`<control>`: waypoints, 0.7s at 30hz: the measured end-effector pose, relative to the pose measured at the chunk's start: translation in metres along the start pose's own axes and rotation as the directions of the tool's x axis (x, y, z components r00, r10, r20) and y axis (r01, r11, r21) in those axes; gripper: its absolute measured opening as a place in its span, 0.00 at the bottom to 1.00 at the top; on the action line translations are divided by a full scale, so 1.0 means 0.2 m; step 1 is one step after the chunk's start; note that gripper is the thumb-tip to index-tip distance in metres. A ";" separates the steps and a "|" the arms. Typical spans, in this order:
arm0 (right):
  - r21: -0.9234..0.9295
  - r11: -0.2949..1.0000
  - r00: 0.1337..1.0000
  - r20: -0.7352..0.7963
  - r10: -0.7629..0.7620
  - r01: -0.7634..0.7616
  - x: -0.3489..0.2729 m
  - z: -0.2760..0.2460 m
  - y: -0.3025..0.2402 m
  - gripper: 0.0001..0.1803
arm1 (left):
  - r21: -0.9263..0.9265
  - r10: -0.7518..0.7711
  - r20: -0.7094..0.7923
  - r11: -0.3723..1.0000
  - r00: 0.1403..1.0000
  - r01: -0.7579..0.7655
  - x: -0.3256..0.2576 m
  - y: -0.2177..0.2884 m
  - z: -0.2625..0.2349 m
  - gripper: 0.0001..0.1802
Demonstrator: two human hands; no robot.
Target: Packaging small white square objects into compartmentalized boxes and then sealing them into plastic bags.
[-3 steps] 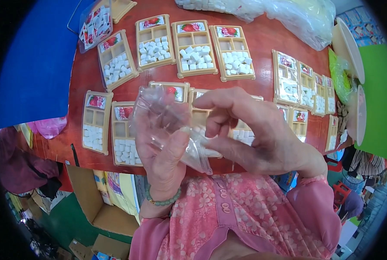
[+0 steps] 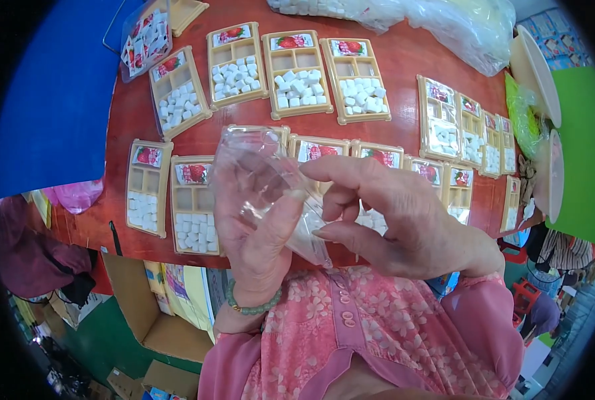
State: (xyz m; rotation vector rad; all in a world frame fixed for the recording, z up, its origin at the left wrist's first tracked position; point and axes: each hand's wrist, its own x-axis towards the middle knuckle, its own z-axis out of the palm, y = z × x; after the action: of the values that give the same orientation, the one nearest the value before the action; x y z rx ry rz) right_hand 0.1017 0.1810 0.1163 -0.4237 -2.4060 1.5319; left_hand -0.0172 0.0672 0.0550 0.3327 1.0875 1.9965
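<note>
My left hand (image 2: 247, 227) grips a clear plastic tray cover (image 2: 271, 177), its thumb laid over the near face and its palm showing through from behind. The cover is tilted in front of me over the near row of trays. At its right edge hovers my right hand (image 2: 397, 220), index finger and thumb apart and the other fingers curled, with nothing seen between them. Behind the hands are beige compartment trays (image 2: 194, 203) holding white marshmallow-like cubes (image 2: 196, 233) and a packet with a strawberry picture (image 2: 192, 175). Both hands partly hide the middle trays.
More filled trays (image 2: 299, 75) line the far side of the red table (image 2: 404, 67). Several at the right (image 2: 439, 120) have clear covers. A clear tub of packets (image 2: 147, 40) stands far left; a large plastic bag (image 2: 457, 30) lies at the back. A cardboard box (image 2: 157, 327) sits below the table.
The cover has turned slightly and moved a little right with my left hand. My right hand's thumb and index finger have spread a little wider.
</note>
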 end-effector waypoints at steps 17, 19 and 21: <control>0.483 0.849 0.823 -0.380 0.421 -0.212 0.05 -0.36 0.57 0.19 | -0.109 -0.018 0.082 0.994 0.996 0.027 -0.04 -0.03 -0.01 0.41; 0.482 0.852 0.831 -0.375 0.410 -0.203 0.07 -0.34 0.50 0.17 | -0.096 -0.038 0.091 0.994 0.995 0.046 -0.02 -0.02 0.00 0.41; 0.488 0.853 0.842 -0.368 0.395 -0.186 0.08 -0.32 0.38 0.15 | -0.074 -0.052 0.097 0.995 0.994 0.060 0.01 -0.01 0.01 0.41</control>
State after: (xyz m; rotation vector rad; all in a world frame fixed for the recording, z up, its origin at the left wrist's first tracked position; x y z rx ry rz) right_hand 0.1183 0.2718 0.0738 -0.9715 -1.6288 1.7889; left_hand -0.0171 0.0706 0.0543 0.3494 0.9484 1.9468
